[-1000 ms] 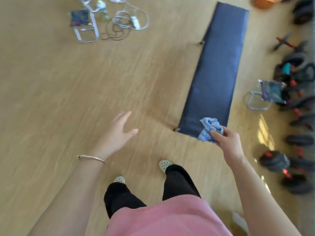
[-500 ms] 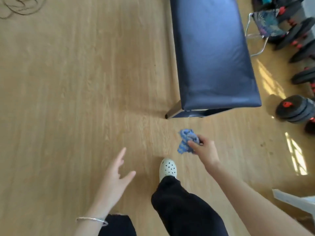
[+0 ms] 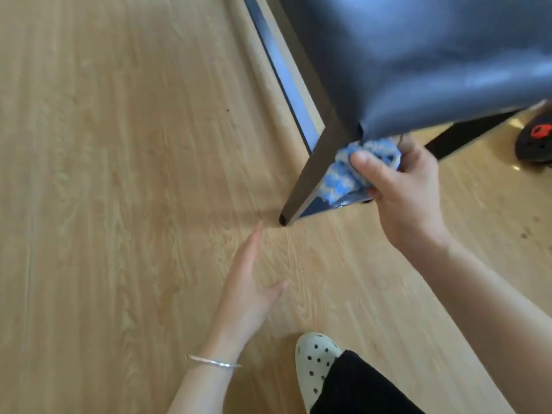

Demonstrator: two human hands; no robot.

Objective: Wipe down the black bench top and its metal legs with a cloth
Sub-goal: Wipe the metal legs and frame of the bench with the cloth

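Nearest the camera, one white perforated shoe (image 3: 315,361) and a black trouser leg (image 3: 361,386) stand on the pale wooden floor (image 3: 104,174). Just beyond, the left hand (image 3: 249,297) hangs above the floor with fingers straight and spread, its grip open and holding nothing; one thin silver bangle (image 3: 213,362) circles that wrist. Its fingertips point toward the foot of the nearest bench leg, close to it but apart.

Farther on, the right hand (image 3: 400,186) has its grip closed on one bunched blue-and-white cloth (image 3: 346,171), thumb on top. The cloth is pressed against the metal leg (image 3: 310,171) at the near left corner, just below the padded edge. That leg slants down to a dark capped foot on the floor, and a shiny cross rail runs from it toward the right behind the hand, partly hidden by hand and cloth.

Above and beyond lies the black worktop (image 3: 418,55), its near corner overhanging the cloth. A second dark leg (image 3: 466,132) shows under the right side, and a long metal rail (image 3: 283,73) runs away along the floor on the left. At the far right edge sits one black weight with a red centre (image 3: 537,138), well apart from the hands.
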